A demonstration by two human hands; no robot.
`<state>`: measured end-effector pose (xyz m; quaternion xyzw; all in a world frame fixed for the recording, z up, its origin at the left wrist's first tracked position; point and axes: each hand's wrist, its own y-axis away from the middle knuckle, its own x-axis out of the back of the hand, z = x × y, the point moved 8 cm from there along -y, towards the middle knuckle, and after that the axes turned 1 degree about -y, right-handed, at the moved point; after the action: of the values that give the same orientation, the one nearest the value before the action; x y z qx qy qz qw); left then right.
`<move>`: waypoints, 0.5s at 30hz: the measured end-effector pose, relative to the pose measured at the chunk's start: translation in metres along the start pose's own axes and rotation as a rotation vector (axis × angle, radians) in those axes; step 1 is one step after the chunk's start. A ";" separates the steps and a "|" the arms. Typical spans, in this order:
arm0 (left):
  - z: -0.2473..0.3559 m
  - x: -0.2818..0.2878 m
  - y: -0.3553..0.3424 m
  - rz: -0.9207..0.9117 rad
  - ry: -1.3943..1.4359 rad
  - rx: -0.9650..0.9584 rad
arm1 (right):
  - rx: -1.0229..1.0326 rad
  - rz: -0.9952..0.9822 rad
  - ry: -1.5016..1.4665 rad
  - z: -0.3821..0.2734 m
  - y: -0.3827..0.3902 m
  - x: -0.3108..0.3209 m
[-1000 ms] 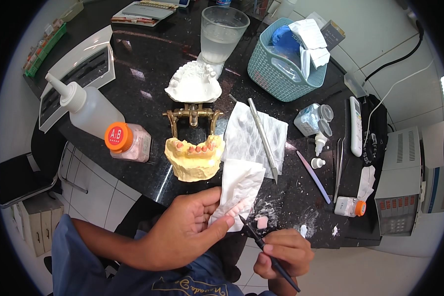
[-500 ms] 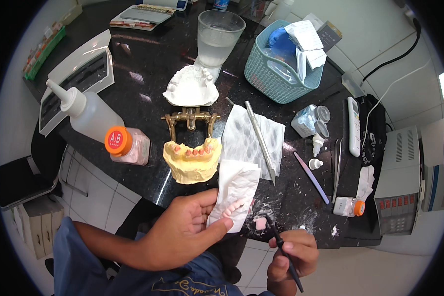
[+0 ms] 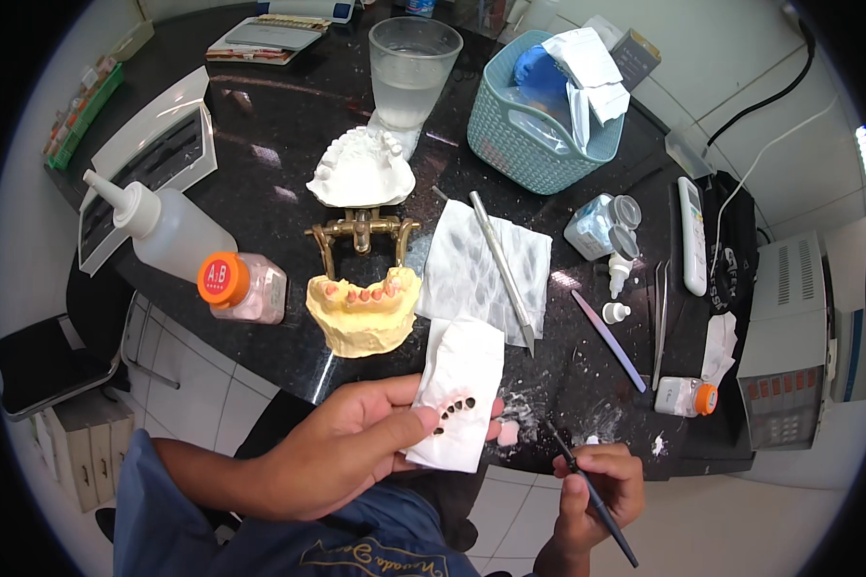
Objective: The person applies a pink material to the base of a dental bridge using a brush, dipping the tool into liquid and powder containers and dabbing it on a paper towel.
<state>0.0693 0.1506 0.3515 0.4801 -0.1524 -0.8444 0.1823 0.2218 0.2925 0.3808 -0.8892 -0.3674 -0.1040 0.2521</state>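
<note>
Farthest to the left of the rough yellow plaster cast (image 3: 366, 327), you have one translucent plastic squeeze bottle (image 3: 185, 231) with a cone-shaped spout, and between it and the cast one squarish clear jar (image 3: 265, 293) of pinkish contents under a round orange lid. Nearer you than the cast, your left hand (image 3: 351, 438) has its fingers holding one soft, folded white tissue pad (image 3: 471, 351), thumb on top; on that pad, to the cast's near right, rests one small curved piece (image 3: 458, 405) showing about five dark, rounded spots. Directly beyond the cast come one brass articulator (image 3: 362, 234) with bent rods and one knobbly white plaster cast (image 3: 364, 178), two casts in all. Right of the yellow cast, one crinkled, see-through sheet (image 3: 462, 279) carries one slim metal knife (image 3: 500, 271); one pink lump (image 3: 507, 433) sits nearer you on the glossy black tabletop (image 3: 289, 125). Farther right and nearer you than the cast, your right hand (image 3: 614, 478) has its fingers pinched narrow on one slim black tool (image 3: 614, 532). Well right of the cast lie one flat lilac stick (image 3: 609, 341), one pair of thin metal tweezers (image 3: 660, 322) and a second orange-lidded jar (image 3: 681, 395).
</note>
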 end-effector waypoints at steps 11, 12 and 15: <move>-0.002 -0.001 -0.001 -0.009 0.004 -0.001 | -0.023 -0.016 0.020 0.010 0.003 0.001; -0.001 -0.001 -0.001 -0.011 0.002 -0.002 | -0.013 -0.021 0.029 0.010 0.003 0.001; -0.002 -0.001 -0.002 -0.010 0.002 0.003 | -0.010 0.005 0.011 0.008 0.000 0.000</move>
<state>0.0711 0.1521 0.3502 0.4818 -0.1511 -0.8447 0.1777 0.2219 0.2962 0.3742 -0.8908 -0.3632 -0.1102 0.2501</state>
